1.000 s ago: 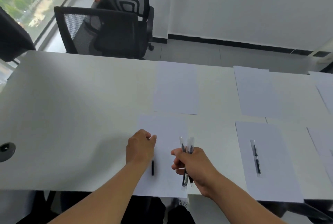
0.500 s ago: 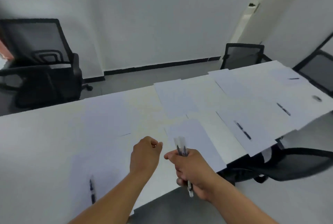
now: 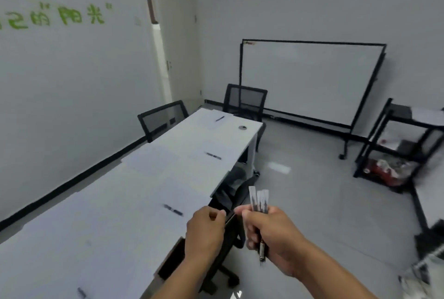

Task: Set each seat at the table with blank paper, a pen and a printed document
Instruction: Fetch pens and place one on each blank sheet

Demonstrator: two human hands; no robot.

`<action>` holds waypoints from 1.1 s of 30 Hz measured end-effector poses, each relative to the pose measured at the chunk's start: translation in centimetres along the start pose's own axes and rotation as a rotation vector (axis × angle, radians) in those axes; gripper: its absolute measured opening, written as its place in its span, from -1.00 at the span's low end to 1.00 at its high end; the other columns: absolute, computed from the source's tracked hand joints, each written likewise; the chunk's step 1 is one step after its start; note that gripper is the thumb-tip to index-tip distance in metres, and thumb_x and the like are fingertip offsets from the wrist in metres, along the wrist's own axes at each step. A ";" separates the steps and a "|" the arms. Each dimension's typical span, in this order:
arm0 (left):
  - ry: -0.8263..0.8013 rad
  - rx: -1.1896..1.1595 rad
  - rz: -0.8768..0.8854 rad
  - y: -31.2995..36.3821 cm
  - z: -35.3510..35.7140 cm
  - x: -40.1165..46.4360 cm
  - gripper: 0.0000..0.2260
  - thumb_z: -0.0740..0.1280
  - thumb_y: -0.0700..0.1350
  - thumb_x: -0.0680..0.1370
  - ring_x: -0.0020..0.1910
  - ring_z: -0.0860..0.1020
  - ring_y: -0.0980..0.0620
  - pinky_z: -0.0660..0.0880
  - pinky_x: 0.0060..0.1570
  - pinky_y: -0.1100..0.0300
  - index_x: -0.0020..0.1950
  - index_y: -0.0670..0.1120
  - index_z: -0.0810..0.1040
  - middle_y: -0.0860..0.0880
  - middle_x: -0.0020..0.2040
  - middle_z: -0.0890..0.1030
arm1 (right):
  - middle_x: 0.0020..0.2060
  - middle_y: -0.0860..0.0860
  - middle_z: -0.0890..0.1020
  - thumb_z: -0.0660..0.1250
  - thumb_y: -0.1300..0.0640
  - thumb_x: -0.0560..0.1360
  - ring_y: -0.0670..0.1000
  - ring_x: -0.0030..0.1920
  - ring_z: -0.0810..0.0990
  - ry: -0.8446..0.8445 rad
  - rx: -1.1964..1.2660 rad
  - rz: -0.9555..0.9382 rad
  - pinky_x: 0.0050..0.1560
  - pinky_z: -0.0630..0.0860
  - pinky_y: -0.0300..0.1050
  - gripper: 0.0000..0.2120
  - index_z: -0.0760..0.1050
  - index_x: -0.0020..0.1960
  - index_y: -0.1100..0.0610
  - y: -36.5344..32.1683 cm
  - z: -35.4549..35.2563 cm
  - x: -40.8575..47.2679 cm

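Observation:
My right hand [image 3: 271,236] grips a bundle of pens [image 3: 259,200], their clear caps sticking up above my fist. My left hand [image 3: 206,231] hovers curled beside it, off the table's near edge, holding nothing I can see. The long white table [image 3: 134,205] runs away to the upper right. Blank sheets [image 3: 153,161] lie along both sides. Single pens lie on the near-side sheets: one [image 3: 173,210] just left of my hands, one [image 3: 213,156] further along, one [image 3: 219,118] at the far end, and one [image 3: 81,292] at the bottom left. No printed document is visible.
Black mesh chairs stand at the far side [image 3: 163,117], the far end [image 3: 245,99] and tucked under the near edge [image 3: 230,193]. A whiteboard on wheels [image 3: 310,82] leans by the back wall. A black shelf cart [image 3: 396,145] stands at right. Open grey floor lies to the right.
My view has swung right, from the table's left end to its far right end. My left hand let go of the pen it laid on the sheet; both hands now hover off the edge.

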State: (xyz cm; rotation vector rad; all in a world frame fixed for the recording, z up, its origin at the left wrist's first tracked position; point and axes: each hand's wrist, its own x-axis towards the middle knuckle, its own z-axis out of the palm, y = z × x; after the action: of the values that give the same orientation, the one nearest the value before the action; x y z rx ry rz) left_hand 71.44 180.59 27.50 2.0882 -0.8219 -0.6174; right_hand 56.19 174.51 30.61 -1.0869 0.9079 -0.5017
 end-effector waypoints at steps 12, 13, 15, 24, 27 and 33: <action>-0.227 -0.138 0.292 18.7 16.5 1.7 -0.74 0.39 0.00 0.68 -0.32 0.70 0.22 0.64 -0.15 0.11 -0.17 -0.06 0.67 0.06 -0.28 0.72 | -0.28 0.06 0.40 0.27 0.26 0.72 -0.01 -0.33 0.40 0.309 0.087 -0.244 -0.28 0.42 -0.07 -0.79 0.66 0.19 0.32 -9.3 -20.0 -2.6; -0.247 -0.143 0.287 19.5 17.9 2.1 -0.73 0.39 0.00 0.68 -0.31 0.71 0.21 0.63 -0.16 0.11 -0.18 -0.07 0.67 0.06 -0.29 0.72 | -0.28 0.06 0.40 0.28 0.25 0.72 -0.02 -0.32 0.40 0.334 0.078 -0.248 -0.27 0.42 -0.07 -0.79 0.66 0.19 0.32 -9.7 -21.4 -2.2; -0.276 -0.178 0.267 20.7 20.1 3.3 -0.73 0.39 0.01 0.68 -0.28 0.73 0.15 0.65 -0.15 0.10 -0.17 -0.07 0.67 0.04 -0.30 0.72 | -0.31 0.04 0.41 0.28 0.25 0.72 -0.02 -0.32 0.42 0.388 0.048 -0.241 -0.26 0.43 -0.07 -0.79 0.66 0.18 0.31 -10.5 -23.6 -1.3; -0.298 -0.291 0.373 32.1 25.7 15.3 -0.72 0.38 -0.02 0.69 -0.29 0.71 0.14 0.55 -0.29 0.21 -0.17 -0.09 0.67 0.01 -0.30 0.73 | -0.35 0.04 0.47 0.29 0.27 0.71 -0.03 -0.32 0.47 0.470 -0.015 -0.284 -0.22 0.48 -0.06 -0.80 0.68 0.20 0.26 -19.6 -31.3 9.3; -0.287 -0.293 0.417 36.1 26.2 20.2 -0.71 0.37 0.01 0.70 -0.31 0.71 0.16 0.57 -0.24 0.15 -0.18 -0.06 0.67 0.03 -0.31 0.73 | -0.32 0.03 0.49 0.29 0.24 0.72 -0.04 -0.29 0.50 0.478 -0.043 -0.325 -0.18 0.51 -0.07 -0.79 0.70 0.19 0.22 -23.8 -32.8 13.6; -0.270 -0.307 0.462 41.1 27.9 27.2 -0.71 0.37 0.04 0.70 -0.32 0.69 0.24 0.56 -0.23 0.14 -0.14 -0.07 0.67 0.03 -0.27 0.73 | -0.30 0.02 0.51 0.28 0.22 0.73 -0.04 -0.27 0.51 0.485 -0.068 -0.373 -0.13 0.53 -0.05 -0.79 0.70 0.18 0.19 -28.9 -35.9 20.1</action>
State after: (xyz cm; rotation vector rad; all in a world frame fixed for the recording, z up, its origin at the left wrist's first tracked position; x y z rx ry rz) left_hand 57.34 127.41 41.07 1.4879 -1.2307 -0.7228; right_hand 39.77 128.69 43.11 -1.2275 1.1521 -1.0822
